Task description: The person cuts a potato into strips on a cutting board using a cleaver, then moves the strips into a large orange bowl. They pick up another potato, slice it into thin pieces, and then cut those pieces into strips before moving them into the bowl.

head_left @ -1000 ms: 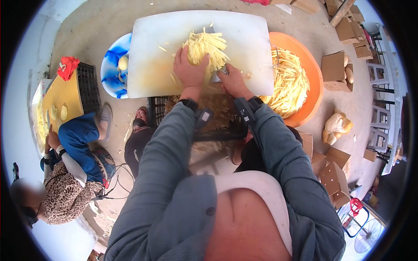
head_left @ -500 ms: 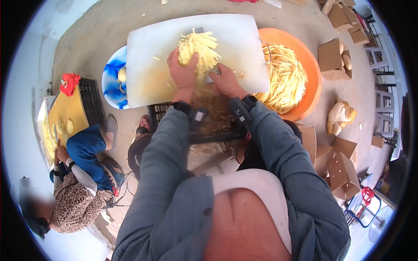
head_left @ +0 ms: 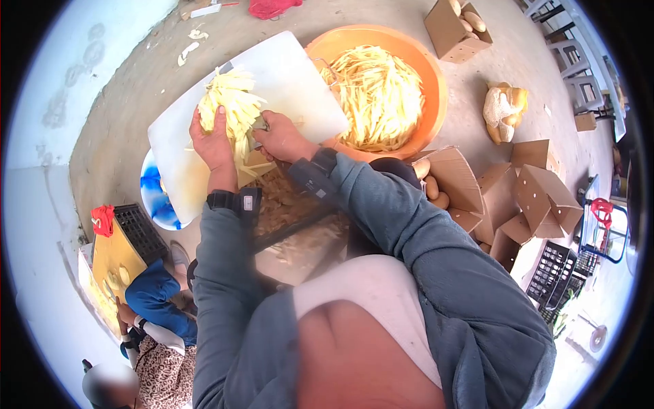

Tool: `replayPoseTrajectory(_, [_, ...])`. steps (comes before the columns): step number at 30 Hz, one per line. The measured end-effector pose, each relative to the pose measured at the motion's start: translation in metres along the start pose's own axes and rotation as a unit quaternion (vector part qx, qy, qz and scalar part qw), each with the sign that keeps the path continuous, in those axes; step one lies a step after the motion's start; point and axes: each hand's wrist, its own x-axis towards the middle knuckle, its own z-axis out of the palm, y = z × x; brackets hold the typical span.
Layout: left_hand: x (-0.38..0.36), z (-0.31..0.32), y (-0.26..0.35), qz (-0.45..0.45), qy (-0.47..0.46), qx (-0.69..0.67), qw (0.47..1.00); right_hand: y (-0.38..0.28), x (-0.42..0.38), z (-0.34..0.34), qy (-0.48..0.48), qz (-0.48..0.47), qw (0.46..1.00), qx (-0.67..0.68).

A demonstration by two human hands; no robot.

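Observation:
My left hand (head_left: 212, 143) is closed around a thick bunch of pale yellow vegetable strips (head_left: 233, 102) over the white cutting board (head_left: 296, 82). My right hand (head_left: 285, 138) grips a knife (head_left: 259, 125), its grey blade mostly hidden against the bunch's right side. A few strips hang down below the bunch at the board's near edge. Right of the board, a wide orange tub (head_left: 436, 88) holds a large heap of similar strips. Under the near edge lies a dark crate (head_left: 289, 232) with brownish scraps.
A blue-and-white basin (head_left: 151, 187) sits partly under the board's left side. Cardboard boxes (head_left: 538, 194) stand at right, some with whole pale vegetables (head_left: 432, 187). A filled bag (head_left: 504, 112) lies on the floor. At lower left, another person (head_left: 160, 361) sits by a yellow surface (head_left: 112, 252).
My view has turned, so the board now appears tilted and farther left, and the tub nearer the middle. Both hands still hold the bunch and the knife.

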Motion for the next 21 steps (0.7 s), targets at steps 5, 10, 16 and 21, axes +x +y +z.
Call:
replayPoseTrajectory(5, [-0.004,0.038,0.028,0.009,-0.046,-0.008,0.999,-0.036,-0.028,-0.028,0.048,-0.018,0.997,0.057])
replayPoseTrajectory(10, [-0.029,0.098,0.072,0.052,-0.101,0.074,0.991,-0.067,-0.063,-0.086,0.078,-0.001,0.995,0.066])
replayPoseTrajectory(16, [-0.068,0.190,0.081,0.132,-0.291,0.062,0.945,-0.061,-0.086,-0.180,0.207,-0.059,0.976,0.035])
replayPoseTrajectory(21, [-0.107,0.229,0.055,0.098,-0.333,0.073,0.935,-0.046,-0.070,-0.255,0.307,-0.055,0.900,-0.305])
